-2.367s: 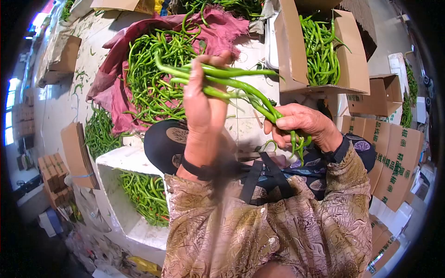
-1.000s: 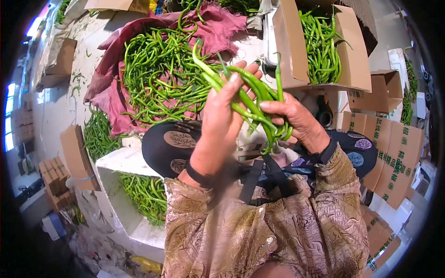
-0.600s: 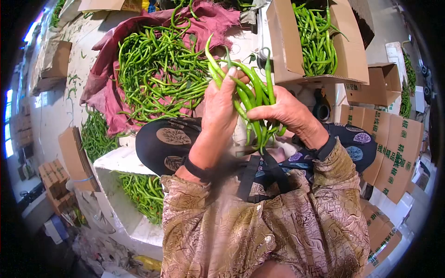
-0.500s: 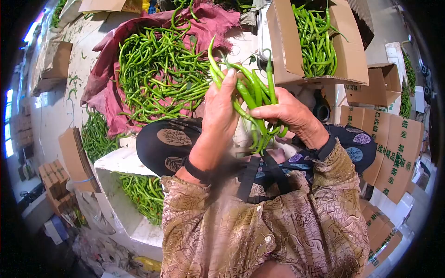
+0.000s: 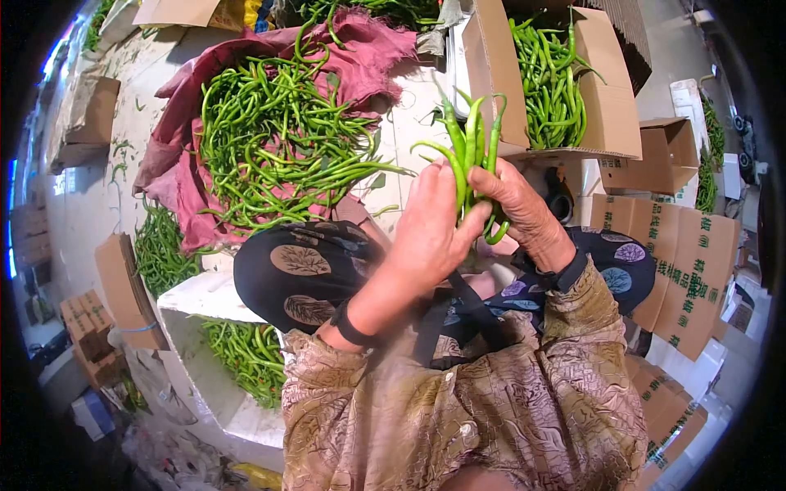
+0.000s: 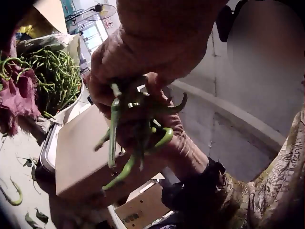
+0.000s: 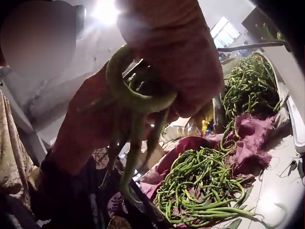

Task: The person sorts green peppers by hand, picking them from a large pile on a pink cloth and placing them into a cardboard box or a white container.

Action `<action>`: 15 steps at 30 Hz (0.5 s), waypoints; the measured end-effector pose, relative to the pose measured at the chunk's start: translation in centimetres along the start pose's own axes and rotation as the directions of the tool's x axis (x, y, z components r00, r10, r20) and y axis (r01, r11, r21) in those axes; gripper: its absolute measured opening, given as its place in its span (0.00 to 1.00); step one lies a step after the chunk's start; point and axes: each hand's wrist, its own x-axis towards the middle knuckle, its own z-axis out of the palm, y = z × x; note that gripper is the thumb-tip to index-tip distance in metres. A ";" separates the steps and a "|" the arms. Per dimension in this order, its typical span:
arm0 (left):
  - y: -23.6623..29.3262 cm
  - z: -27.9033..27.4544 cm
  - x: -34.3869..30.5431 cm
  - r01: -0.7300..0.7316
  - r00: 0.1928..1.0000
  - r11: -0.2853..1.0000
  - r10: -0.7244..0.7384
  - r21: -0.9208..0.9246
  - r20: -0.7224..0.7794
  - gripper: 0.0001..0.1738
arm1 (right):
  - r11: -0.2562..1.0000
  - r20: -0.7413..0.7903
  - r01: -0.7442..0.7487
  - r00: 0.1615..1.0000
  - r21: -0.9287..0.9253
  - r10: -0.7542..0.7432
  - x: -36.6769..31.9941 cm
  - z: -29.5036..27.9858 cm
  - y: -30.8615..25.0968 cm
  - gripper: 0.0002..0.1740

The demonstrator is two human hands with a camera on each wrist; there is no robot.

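A small bunch of long green chili peppers (image 5: 471, 139) stands upright between both hands in the head view, stem ends up and curled tips hanging below. My left hand (image 5: 430, 225) grips the bunch from the left, its thumb across the lower part. From the other side my right hand (image 5: 520, 204) holds it, fingers curled round the peppers. In the left wrist view curved pepper tips (image 6: 123, 174) poke out beneath the hands. The right wrist view has one pepper (image 7: 138, 102) curled in a loop close to the camera; the hands partly hide the rest.
A heap of green peppers (image 5: 278, 147) lies on a pink cloth (image 5: 168, 164) ahead on the left. An open cardboard box (image 5: 610, 106) with more peppers stands ahead on the right. Beside the left knee is a white foam box (image 5: 184, 327); flattened printed cartons (image 5: 675, 270) lean at the right.
The peppers, earlier spread and slanting across the hands, are now gathered into a tighter, upright bunch. My left hand has moved right and closed round it beside the right hand.
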 end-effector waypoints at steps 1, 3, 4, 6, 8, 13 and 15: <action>0.1 0.6 -0.5 -0.045 0.996 0.994 0.052 0.103 -0.069 0.33 | 0.998 -0.004 -0.028 1.000 -0.055 0.028 -0.2 0.6 -0.9 0.26; -0.1 0.7 -0.6 -0.055 0.998 0.992 0.058 0.111 -0.024 0.35 | 0.994 0.007 -0.011 1.000 -0.110 0.012 0.1 0.3 -0.6 0.27; -0.1 0.6 -0.6 -0.061 0.998 0.991 0.059 0.123 0.021 0.37 | 0.987 0.024 0.002 1.000 -0.161 0.002 0.3 0.1 -0.5 0.28; -0.8 1.2 -0.9 -0.114 0.993 0.984 0.117 0.140 -0.013 0.41 | 0.982 0.005 0.011 1.000 -0.187 -0.011 0.0 0.2 -1.1 0.29; -0.9 1.1 -1.1 -0.080 0.994 0.996 0.082 0.032 -0.066 0.43 | 0.961 0.018 0.014 1.000 -0.275 -0.009 -0.2 0.2 -1.6 0.29; 0.1 -3.0 1.1 0.329 0.938 0.603 -0.119 -0.727 0.326 0.36 | 0.990 -0.025 -0.070 0.997 -0.121 0.067 -0.3 -0.8 -2.1 0.21; -0.3 -2.9 0.9 0.305 0.944 0.674 -0.119 -0.673 0.309 0.31 | 0.995 -0.001 -0.062 0.998 -0.082 0.062 0.0 -1.5 -2.1 0.22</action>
